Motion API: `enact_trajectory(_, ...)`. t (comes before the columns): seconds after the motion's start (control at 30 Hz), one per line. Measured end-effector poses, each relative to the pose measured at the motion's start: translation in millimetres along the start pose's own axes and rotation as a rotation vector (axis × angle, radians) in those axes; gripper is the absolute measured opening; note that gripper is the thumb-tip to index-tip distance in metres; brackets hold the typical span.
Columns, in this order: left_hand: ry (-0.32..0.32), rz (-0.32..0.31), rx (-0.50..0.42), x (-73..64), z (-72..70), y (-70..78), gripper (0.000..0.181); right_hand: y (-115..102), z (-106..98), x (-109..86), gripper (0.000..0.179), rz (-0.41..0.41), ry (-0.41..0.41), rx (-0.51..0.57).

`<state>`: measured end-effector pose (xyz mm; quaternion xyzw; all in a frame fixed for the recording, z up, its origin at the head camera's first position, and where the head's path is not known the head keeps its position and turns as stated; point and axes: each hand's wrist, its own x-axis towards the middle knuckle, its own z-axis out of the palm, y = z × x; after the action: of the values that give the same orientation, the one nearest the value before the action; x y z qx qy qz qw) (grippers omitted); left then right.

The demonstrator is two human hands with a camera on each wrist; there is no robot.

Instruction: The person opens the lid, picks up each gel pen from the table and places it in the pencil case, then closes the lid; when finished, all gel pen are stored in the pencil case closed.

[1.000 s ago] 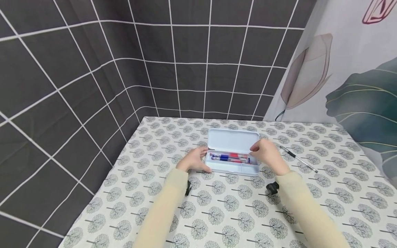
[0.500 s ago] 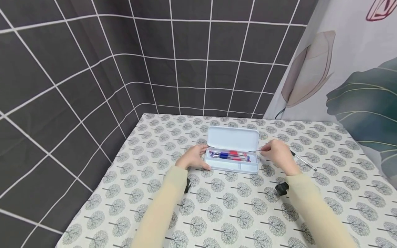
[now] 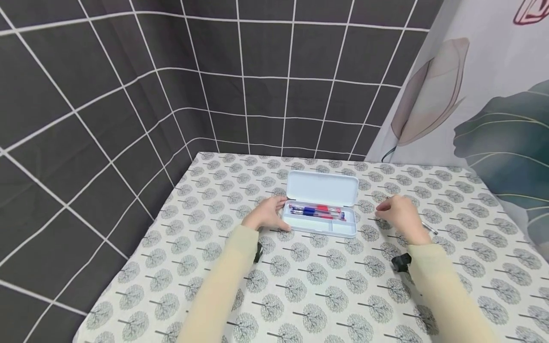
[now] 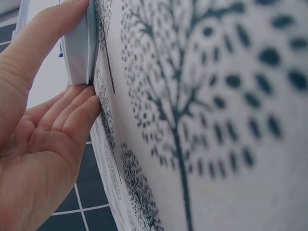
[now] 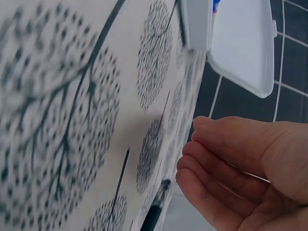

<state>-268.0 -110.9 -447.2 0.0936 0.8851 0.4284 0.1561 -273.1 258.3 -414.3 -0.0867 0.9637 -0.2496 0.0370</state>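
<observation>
A pale blue pencil case (image 3: 308, 225) lies with its lid (image 3: 322, 187) tipped back. Several pens (image 3: 317, 212) with red and blue parts rest in its long compartment; the small front-right compartment shows bare. My left hand (image 3: 267, 214) grips the case's left end, thumb at the front edge and fingers at the back corner. To the right of the case, my right hand (image 3: 401, 215) hovers over the cloth, fingers loosely bent and holding nothing. A black-and-clear pen (image 3: 430, 228) lies beyond that hand, partly hidden by it; its dark part (image 5: 153, 214) shows below the fingers in the right wrist view.
A white cloth (image 3: 317, 290) with grey tree prints covers the table. Dark curtain with white grid lines (image 3: 266, 95) stands behind and at the left. A leaf-patterned curtain (image 3: 484, 62) hangs at the right back.
My right hand has moved away from the case's right end, rightward toward the loose pen, and now covers more of it. My left hand has stayed on the case.
</observation>
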Motion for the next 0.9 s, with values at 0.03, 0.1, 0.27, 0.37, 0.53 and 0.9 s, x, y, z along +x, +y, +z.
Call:
enact_trajectory(0.03, 0.000, 0.001, 0.001, 0.1, -0.6, 0.3, 0.105, 2, -1, -0.6, 0.027, 0.005, 0.005, 0.005)
enact_trajectory(0.1, 0.001, 0.003, 0.002, -0.2, -1.4, 0.8, 0.105, 7, -3, -2.2, 0.029, 0.030, -0.004, 0.023)
enact_trajectory(0.27, -0.003, -0.005, 0.000, -1.6, -0.7, 0.6, 0.104, 21, -9, -7.1, 0.033, 0.098, -0.029, 0.024)
enact_trajectory(0.37, -0.004, -0.004, -0.001, -1.8, 0.4, 0.2, 0.104, 30, -12, -10.6, 0.032, 0.099, -0.007, -0.004)
enact_trajectory(0.53, -0.003, -0.003, 0.005, -1.6, 0.8, 0.6, 0.105, 42, -18, -15.7, 0.029, 0.089, 0.065, -0.061)
enact_trajectory(0.9, 0.006, -0.006, 0.011, -2.6, -0.7, 3.2, 0.103, 57, -20, -17.2, 0.028, 0.138, 0.164, -0.173)
